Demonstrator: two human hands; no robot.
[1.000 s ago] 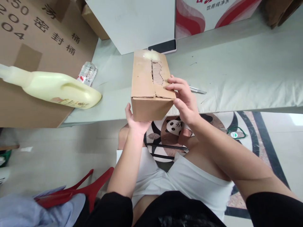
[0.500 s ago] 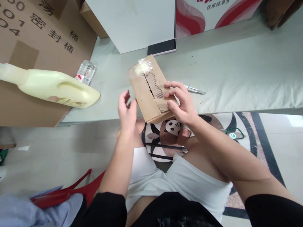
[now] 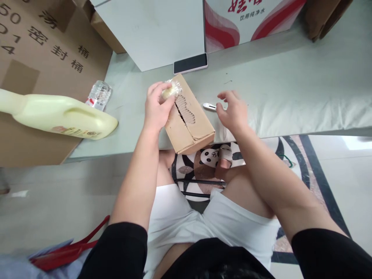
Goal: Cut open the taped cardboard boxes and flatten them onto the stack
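Note:
A small brown cardboard box [image 3: 183, 128] lies at the table's front edge, its top slit along the middle and a patch of corrugation laid bare. At its far left corner, the fingers of my left hand [image 3: 157, 106] are closed on a crumpled wad of clear tape [image 3: 173, 88]. That hand's palm rests along the box's left side. Off the box to the right, my right hand [image 3: 235, 111] is held with thumb and fingers apart, empty, by a white utility knife [image 3: 209, 106]. The hand hides the knife's other end.
A phone [image 3: 190, 64] lies behind the box, against a white carton [image 3: 157, 35]. To the left are a pale yellow bottle [image 3: 66, 116], a clear plastic bottle [image 3: 99, 95] and a large cardboard carton [image 3: 58, 23]. A red-and-white carton [image 3: 250, 23] stands at the back right.
My right hand has let go of the box and moved right, beside the utility knife. My left hand has moved up from the box's left side onto the tape wad.

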